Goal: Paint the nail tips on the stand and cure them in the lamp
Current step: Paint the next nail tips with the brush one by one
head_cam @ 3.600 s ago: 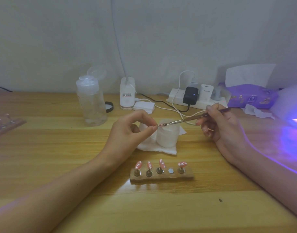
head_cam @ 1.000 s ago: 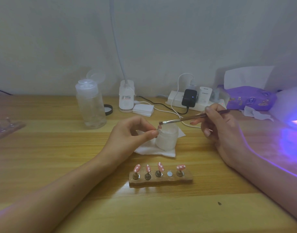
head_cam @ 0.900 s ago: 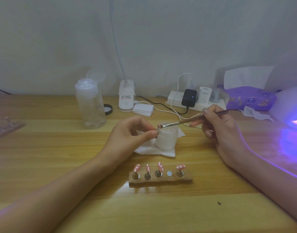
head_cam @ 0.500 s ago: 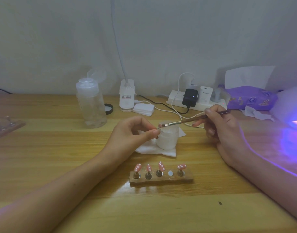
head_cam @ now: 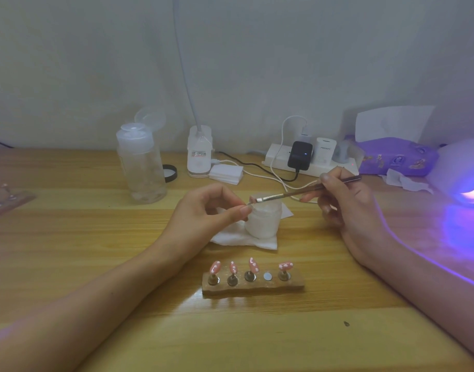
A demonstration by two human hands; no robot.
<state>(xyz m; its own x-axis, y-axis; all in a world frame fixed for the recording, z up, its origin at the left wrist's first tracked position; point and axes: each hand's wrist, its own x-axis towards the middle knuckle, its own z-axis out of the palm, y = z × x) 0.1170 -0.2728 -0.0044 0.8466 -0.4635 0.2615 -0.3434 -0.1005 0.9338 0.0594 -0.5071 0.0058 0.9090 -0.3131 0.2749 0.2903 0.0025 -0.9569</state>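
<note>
**Wooden stand** (head_cam: 253, 283): lies on the table (head_cam: 96, 237), at 6 o'clock from the white jar. It has five places in a row. Four posts carry pink nail tips (head_cam: 253, 264) dotted white. The fourth place from the left shows only a bare silver disc (head_cam: 267, 276).

**Left hand** (head_cam: 203, 214): raised at 12 o'clock from the stand, just beside the jar. The fingers are curled. Thumb and forefinger are pressed together, pinching a small piece (head_cam: 248, 205) too small to make out.

**Right hand** (head_cam: 348, 208): at 3 o'clock from the jar. The fingers pinch a slim brush (head_cam: 297, 194) towards its rear end. The bristle end points to 9 o'clock and meets the left hand's pinch, above the jar's rim.

**White jar** (head_cam: 264, 220): stands on a folded white wipe (head_cam: 243, 238).

**Curing lamp** (head_cam: 461, 175): at the 3 o'clock edge of the view, glowing violet, well apart from the stand.

**Back row, 10 to 2 o'clock:**
- clear pump bottle (head_cam: 140, 162) with its cap flipped up
- black lid (head_cam: 170, 173)
- white desk-lamp base (head_cam: 199, 153)
- power strip (head_cam: 311, 162) with plugs
- purple wipes pack (head_cam: 397, 157)

**Second stand** (head_cam: 4, 196): at the 9 o'clock edge, partly cut off.
</note>
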